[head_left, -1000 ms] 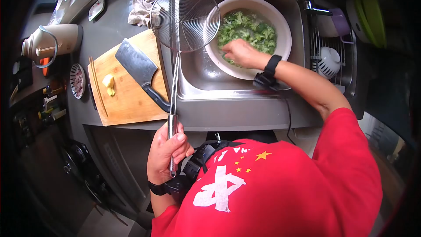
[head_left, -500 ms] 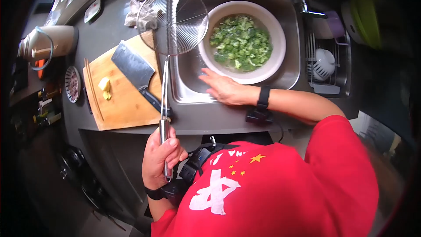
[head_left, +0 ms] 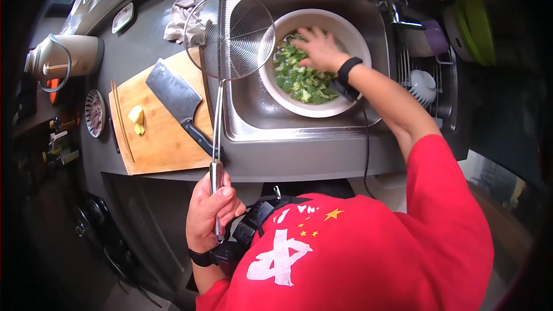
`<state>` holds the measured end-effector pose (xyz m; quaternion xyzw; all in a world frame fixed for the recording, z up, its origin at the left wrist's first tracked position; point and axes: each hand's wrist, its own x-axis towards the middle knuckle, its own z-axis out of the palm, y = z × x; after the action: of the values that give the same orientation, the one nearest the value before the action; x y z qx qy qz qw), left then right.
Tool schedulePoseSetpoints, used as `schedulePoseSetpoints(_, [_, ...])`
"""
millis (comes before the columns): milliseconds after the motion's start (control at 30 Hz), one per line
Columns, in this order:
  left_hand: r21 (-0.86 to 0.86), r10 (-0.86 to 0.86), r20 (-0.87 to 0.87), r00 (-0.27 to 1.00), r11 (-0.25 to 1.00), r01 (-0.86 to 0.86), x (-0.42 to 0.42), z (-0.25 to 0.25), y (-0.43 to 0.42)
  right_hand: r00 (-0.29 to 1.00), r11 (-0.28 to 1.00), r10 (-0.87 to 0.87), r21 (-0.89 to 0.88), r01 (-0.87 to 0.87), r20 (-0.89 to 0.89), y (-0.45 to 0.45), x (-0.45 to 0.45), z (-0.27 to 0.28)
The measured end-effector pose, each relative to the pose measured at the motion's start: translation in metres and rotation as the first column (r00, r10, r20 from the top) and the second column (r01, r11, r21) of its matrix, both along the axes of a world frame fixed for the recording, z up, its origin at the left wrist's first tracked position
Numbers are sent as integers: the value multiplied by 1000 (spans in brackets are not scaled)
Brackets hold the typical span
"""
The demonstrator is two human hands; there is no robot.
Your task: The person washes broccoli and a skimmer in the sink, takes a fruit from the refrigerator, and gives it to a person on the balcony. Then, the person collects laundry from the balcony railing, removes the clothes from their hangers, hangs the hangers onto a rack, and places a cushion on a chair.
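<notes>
My left hand [head_left: 213, 210] is closed round the steel handle of a wire skimmer [head_left: 233, 34], whose round mesh head reaches over the sink's left edge. Fingers spread, my right hand [head_left: 319, 50] is over the broccoli [head_left: 299, 78] in a large white bowl [head_left: 268, 89]. Whether the fingertips touch the florets or water is hard to tell. The bowl stands in a steel sink [head_left: 247, 118]. Left of the skimmer, a cleaver [head_left: 174, 89] lies on a wooden cutting board [head_left: 158, 150], near some pale yellow pieces [head_left: 136, 117].
Chopsticks [head_left: 122, 121] lie along the board's left edge, beside a patterned dish [head_left: 95, 114]. A kettle [head_left: 72, 55] and a crumpled cloth [head_left: 183, 17] are farther back. The faucet [head_left: 403, 22] and a dish rack [head_left: 423, 89] are on the right.
My right hand has moved from the sink's front edge up and right, over the broccoli in the bowl. The skimmer stays in my left hand, nearly still.
</notes>
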<state>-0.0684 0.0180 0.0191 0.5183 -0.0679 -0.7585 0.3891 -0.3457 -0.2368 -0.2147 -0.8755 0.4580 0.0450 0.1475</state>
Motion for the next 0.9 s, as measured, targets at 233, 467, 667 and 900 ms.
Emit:
schedulePoseSetpoints(233, [26, -12, 8, 1000, 1000, 11, -2, -1, 5, 935, 882, 88, 463, 88, -345, 35, -13, -29])
schedulePoseSetpoints(467, [13, -19, 18, 1000, 1000, 19, -5, 0, -2, 996, 915, 90, 396, -75, -19, 19, -40, -50])
schedulePoseSetpoints(667, [19, -60, -8, 998, 998, 60, -5, -7, -4, 948, 986, -126, 139, 88, 294, -12, -68, -31])
schedulePoseSetpoints(900, [42, -72, -21, 997, 996, 73, -10, -7, -7, 951, 833, -37, 516, 200, -308, 55, -29, -21])
